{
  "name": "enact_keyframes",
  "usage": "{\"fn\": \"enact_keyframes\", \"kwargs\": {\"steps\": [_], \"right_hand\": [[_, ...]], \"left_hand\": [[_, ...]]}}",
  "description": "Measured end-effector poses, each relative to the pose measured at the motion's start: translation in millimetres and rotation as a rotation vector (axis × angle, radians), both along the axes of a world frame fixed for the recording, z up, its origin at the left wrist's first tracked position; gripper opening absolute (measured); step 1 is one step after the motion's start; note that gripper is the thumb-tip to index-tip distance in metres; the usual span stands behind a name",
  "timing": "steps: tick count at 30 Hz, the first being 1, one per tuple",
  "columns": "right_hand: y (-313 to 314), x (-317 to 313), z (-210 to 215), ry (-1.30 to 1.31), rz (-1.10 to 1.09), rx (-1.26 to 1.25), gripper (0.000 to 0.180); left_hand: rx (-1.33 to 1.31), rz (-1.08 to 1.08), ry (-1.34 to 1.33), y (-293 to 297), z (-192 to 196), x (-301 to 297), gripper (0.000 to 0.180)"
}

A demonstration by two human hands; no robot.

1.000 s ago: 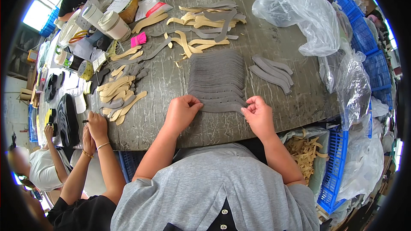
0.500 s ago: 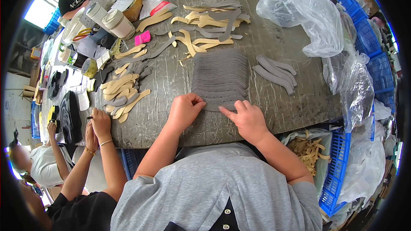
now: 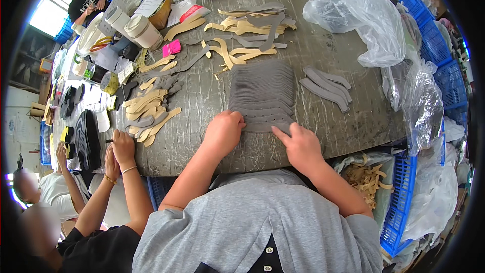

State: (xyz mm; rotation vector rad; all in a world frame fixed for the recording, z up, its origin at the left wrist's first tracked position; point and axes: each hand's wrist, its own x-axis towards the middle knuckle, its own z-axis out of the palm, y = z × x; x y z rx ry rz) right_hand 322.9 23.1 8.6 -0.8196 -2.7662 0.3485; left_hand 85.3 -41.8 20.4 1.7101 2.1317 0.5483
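Observation:
A row of overlapping dark grey curved strips (image 3: 261,86) lies on the table before me, the nearer ones marked with small dark holes. My left hand (image 3: 226,130) is closed at the left end of the nearest strip (image 3: 261,127), its fingertips partly hidden. At that strip's right end is my right hand (image 3: 303,146), thumb stretched along the near edge and apart from the forefinger, the other fingers curled. Several loose grey strips (image 3: 326,87) rest to the right of the row.
Beige and grey pieces (image 3: 146,106) are heaped left; more strips (image 3: 247,25) lie beyond. Clear plastic bags (image 3: 358,25) cover the right side. A blue crate (image 3: 399,197) stands beside a bin of beige scraps (image 3: 369,182). Co-workers sit left, near a black shoe sole (image 3: 88,139).
My right hand has slid right along the nearest strip's edge, its thumb farther from my left hand. The whole view has shifted slightly. A co-worker at the far left has raised both hands together.

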Motion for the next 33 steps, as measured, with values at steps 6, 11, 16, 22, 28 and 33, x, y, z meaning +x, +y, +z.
{"fn": "enact_keyframes", "kwargs": {"steps": [6,11,16,22,28,33], "right_hand": [[-1.3,18.9,-0.6,0.079,-0.106,-0.172,0.037],[14.4,21.7,14.0,0.572,-0.254,-0.303,0.025],[18.2,-1.5,29.6,0.426,-0.186,-0.431,0.024],[42.2,16.1,34.0,0.553,-0.415,-0.53,0.012],[75.4,58.1,29.3,0.083,-0.723,0.128,0.051],[46.1,25.2,14.3,0.203,-0.54,0.209,0.048]], "left_hand": [[0.0,-0.079,0.113,4.9,7.8,-4.0,0.009],[0.189,-0.122,-0.056,-6.1,17.7,-8.3,0.008],[0.027,-0.019,-0.396,-14.2,28.7,-2.7,0.008],[0.167,0.263,-0.887,-8.0,27.1,-3.0,0.015],[0.298,0.289,-0.234,35.4,-5.1,-87.8,0.016],[0.287,0.31,-0.002,106.0,-15.2,-139.2,0.025]]}}
